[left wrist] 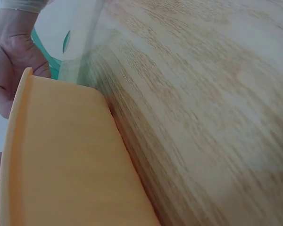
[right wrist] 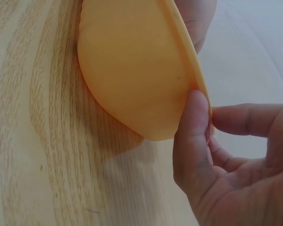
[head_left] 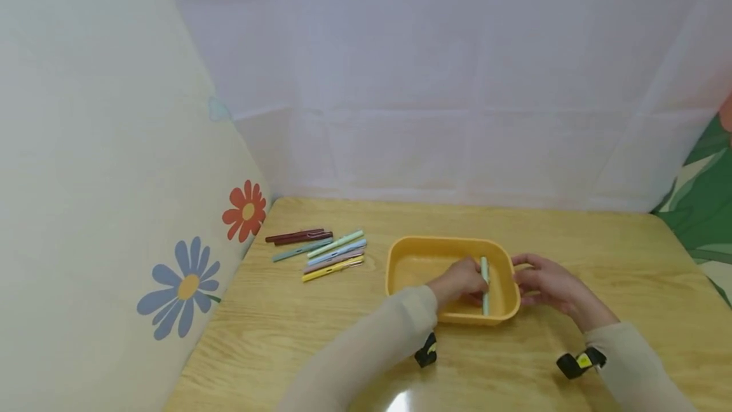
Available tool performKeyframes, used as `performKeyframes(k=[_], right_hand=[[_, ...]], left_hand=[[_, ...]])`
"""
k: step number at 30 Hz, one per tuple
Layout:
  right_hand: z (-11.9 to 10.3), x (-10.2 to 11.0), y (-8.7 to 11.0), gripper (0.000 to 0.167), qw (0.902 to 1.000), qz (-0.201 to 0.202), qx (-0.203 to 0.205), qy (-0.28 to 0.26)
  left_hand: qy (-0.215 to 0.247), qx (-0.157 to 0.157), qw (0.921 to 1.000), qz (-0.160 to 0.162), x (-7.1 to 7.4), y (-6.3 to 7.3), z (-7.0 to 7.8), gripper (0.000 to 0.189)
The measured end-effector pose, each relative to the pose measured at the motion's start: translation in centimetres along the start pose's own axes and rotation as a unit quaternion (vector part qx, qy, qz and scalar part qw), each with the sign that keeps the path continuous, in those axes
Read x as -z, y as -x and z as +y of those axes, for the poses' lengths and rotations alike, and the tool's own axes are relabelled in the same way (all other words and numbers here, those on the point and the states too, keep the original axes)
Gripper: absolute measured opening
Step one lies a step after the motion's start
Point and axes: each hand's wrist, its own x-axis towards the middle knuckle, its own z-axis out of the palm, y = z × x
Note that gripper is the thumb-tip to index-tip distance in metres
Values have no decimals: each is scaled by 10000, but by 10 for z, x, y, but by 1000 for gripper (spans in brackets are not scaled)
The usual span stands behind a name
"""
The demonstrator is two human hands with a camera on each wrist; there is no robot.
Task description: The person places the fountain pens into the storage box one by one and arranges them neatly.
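A yellow-orange plastic tray (head_left: 414, 266) with rounded corners sits on the wooden table. Inside it, near its right end, my left hand (head_left: 460, 277) holds a pale green pen (head_left: 485, 304) that lies lengthwise from back to front. My right hand (head_left: 548, 285) grips the tray's right rim. In the right wrist view, the thumb (right wrist: 193, 117) presses the outer wall (right wrist: 127, 66) while a finger sits at the rim's other side. The left wrist view has the tray's side wall (left wrist: 75, 150) covering most of the left hand.
Left of the tray lie several pens: dark red pens (head_left: 297, 237), a teal pen (head_left: 302, 250), a light green pen (head_left: 336, 243), a light blue pen (head_left: 337, 252), a mauve pen (head_left: 334, 260) and yellow pens (head_left: 332, 268). A white cloth (head_left: 400, 113) hangs behind the table.
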Motion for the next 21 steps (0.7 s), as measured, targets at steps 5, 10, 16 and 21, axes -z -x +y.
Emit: performKeyframes(k=[5, 10, 16, 21], right_hand=[[1, 0, 0, 52, 10000, 22, 37, -24], [0, 0, 1, 51, 9999, 1, 90, -78], [-2, 0, 1, 52, 9999, -14, 69, -120], [1, 0, 0, 52, 9999, -63, 89, -129]], left_hand=[[-189, -33, 9998, -46, 1, 1, 2, 30], [-257, 23, 9997, -11, 3, 4, 5, 30], [-492, 29, 9988, -18, 6, 7, 6, 25], [-983, -110, 9951, -37, 10, 8, 5, 31]])
